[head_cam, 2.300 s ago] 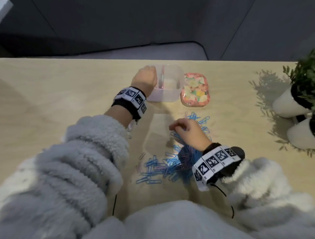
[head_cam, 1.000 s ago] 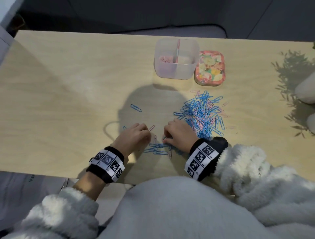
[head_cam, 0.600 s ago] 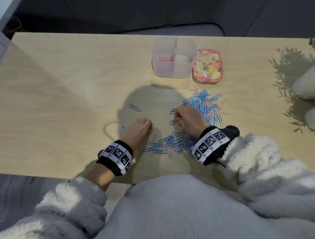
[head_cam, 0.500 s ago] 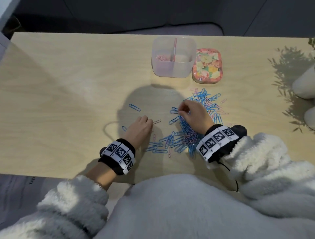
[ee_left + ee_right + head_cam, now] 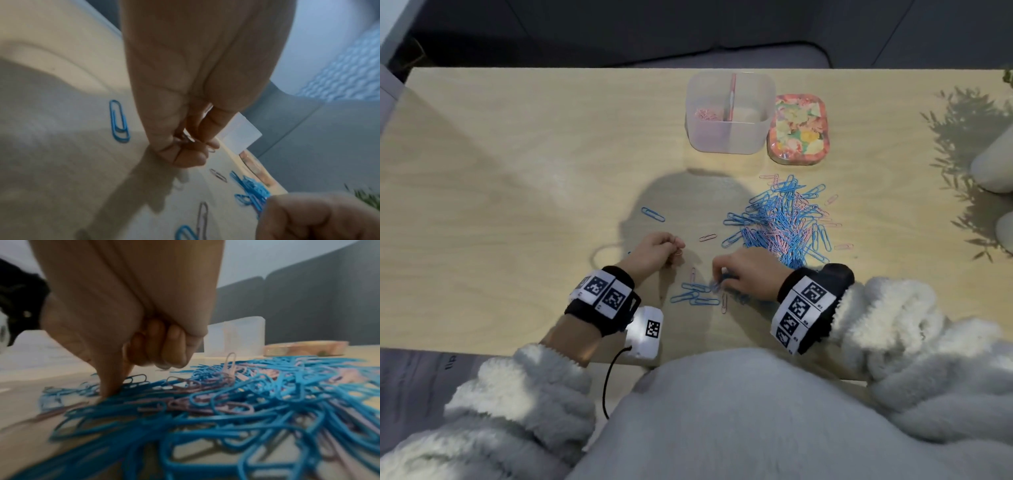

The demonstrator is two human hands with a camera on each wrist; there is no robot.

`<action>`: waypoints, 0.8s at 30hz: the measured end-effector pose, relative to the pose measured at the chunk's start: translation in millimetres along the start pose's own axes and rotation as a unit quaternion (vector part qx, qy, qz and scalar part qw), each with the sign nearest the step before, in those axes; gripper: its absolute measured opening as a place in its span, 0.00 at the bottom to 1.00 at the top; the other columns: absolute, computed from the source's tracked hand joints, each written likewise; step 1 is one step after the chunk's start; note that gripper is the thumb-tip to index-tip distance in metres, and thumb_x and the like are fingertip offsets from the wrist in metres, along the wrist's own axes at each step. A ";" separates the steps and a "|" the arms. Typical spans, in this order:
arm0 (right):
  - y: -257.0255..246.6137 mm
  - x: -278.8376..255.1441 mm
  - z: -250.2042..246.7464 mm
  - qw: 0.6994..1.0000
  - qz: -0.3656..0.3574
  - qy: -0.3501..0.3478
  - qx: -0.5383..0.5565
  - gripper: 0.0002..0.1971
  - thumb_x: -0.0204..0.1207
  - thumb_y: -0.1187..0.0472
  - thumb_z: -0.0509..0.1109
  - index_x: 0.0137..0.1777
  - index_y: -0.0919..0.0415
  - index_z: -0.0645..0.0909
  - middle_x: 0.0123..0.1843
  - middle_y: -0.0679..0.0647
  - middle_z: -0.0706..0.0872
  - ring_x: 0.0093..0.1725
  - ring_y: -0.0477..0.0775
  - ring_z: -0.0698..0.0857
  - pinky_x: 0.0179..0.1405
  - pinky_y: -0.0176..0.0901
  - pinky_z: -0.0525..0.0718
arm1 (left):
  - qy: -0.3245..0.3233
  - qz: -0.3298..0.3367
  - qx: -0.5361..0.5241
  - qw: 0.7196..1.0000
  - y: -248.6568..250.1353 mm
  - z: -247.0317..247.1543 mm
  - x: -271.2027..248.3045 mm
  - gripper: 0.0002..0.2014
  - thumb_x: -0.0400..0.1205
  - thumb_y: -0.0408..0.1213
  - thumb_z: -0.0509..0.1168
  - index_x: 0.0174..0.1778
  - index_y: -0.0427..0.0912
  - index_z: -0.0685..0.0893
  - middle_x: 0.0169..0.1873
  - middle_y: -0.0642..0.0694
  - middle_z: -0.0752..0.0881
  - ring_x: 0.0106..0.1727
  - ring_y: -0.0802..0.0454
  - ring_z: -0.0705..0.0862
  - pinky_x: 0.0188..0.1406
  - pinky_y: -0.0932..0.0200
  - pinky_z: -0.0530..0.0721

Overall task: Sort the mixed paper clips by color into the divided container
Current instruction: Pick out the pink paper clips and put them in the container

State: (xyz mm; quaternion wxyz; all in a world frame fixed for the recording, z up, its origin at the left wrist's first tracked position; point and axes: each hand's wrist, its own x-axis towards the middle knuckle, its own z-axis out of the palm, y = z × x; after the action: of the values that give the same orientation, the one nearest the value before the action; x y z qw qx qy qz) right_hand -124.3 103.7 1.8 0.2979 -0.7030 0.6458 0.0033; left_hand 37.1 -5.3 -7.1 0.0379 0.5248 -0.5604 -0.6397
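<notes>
Lid [image 5: 797, 129] beside container [image 5: 729, 137] | left fingers [image 5: 185, 155] pinch pink clips [image 5: 186, 140] | right fingers [image 5: 111, 382] press blue clips [image 5: 697, 293]

Left hand [image 5: 659, 251] curled; right hand [image 5: 748, 274] presses a fingertip down.

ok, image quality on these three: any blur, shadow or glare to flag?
Head view: sharp, but the person's shadow covers the table around both hands. Left wrist view: soft all over, left hand fills the frame. Right wrist view: near paper clips smeared, container hazy behind. No glare anywhere.
</notes>
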 end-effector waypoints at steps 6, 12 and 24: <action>24.4 -7.2 -16.5 0.987 0.059 0.091 0.119 0.05 0.74 0.61 0.68 0.48 0.59 0.81 0.27 0.41 0.68 0.35 0.49 0.72 0.40 0.41 0.67 | -0.024 -0.074 -0.052 0.996 8.6 -1.2 -0.9 0.18 0.83 0.45 0.53 0.26 0.48 0.66 0.23 0.52 0.64 0.18 0.57 0.61 0.17 0.65 0.58; 15.8 -13.1 -15.1 0.995 0.058 0.072 0.043 0.10 0.77 0.56 0.65 0.56 0.54 0.81 0.35 0.46 0.75 0.49 0.54 0.81 0.43 0.40 0.67 | 0.031 0.099 0.353 0.930 -9.4 7.3 -5.5 0.14 0.77 0.49 0.66 0.32 0.44 0.76 0.29 0.50 0.78 0.34 0.50 0.77 0.34 0.57 0.70; 26.2 3.1 1.6 0.981 0.049 0.115 0.147 0.04 0.75 0.61 0.68 0.43 0.61 0.78 0.32 0.45 0.73 0.39 0.52 0.75 0.38 0.40 0.68 | 0.009 0.118 0.445 0.888 -4.6 18.2 -6.6 0.07 0.75 0.37 0.68 0.44 0.38 0.85 0.46 0.41 0.88 0.50 0.42 0.84 0.49 0.51 0.80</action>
State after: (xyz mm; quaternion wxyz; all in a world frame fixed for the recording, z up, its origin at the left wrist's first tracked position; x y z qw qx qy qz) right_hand -147.0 101.8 -11.6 0.3212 -0.6147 0.7030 -0.1577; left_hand 29.5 12.9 -9.6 -0.1194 0.4223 -0.8437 -0.3093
